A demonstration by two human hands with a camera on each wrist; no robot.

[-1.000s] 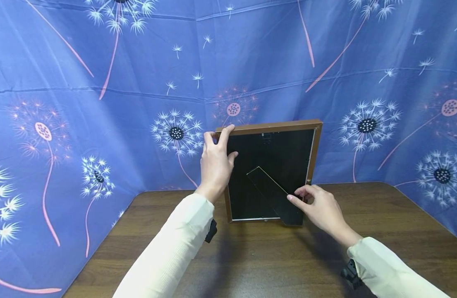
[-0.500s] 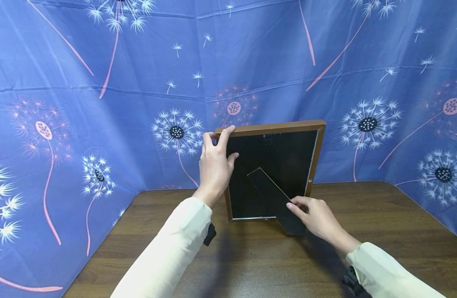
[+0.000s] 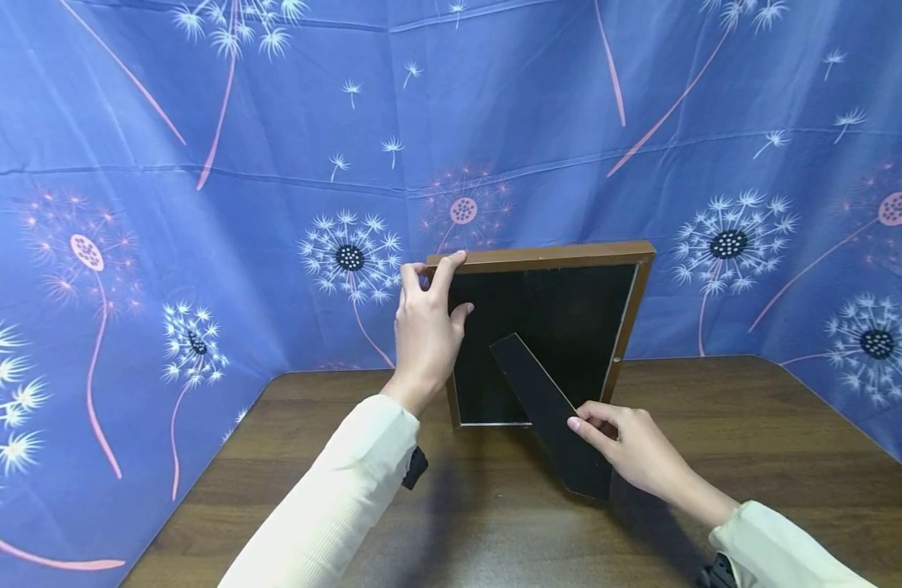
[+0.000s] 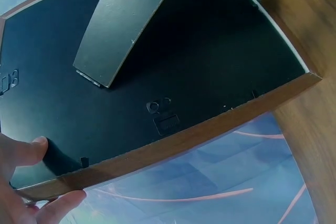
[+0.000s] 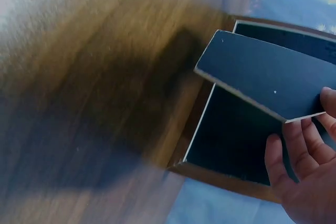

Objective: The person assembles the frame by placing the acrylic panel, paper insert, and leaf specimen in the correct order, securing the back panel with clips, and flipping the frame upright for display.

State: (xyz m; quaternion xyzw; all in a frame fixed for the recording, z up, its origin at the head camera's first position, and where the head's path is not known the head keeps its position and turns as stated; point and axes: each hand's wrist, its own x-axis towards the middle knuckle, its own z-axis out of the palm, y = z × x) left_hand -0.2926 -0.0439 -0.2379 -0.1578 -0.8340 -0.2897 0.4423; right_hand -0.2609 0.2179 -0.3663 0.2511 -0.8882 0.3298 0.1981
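A picture frame (image 3: 553, 258) with a brown border and black backing (image 4: 199, 56) stands on the table, its back toward me. My left hand (image 3: 427, 335) grips its upper left corner, thumb on the backing and fingers over the border. The black easel stand (image 3: 542, 404) slants out from the middle of the backing, hinged at its upper end. My right hand (image 3: 637, 449) pinches the right edge of this stand between thumb and fingers. In the right wrist view the stand (image 5: 262, 72) is angled well away from the backing. The frame's front is hidden.
The brown wooden table (image 3: 333, 457) spreads around the frame. Close behind it hangs a blue cloth (image 3: 553, 196) printed with dandelions, which also runs along both sides.
The right hand has drawn the easel stand away from the backing, toward me and down. The frame's top right corner has shifted slightly right; the left hand keeps its grip.
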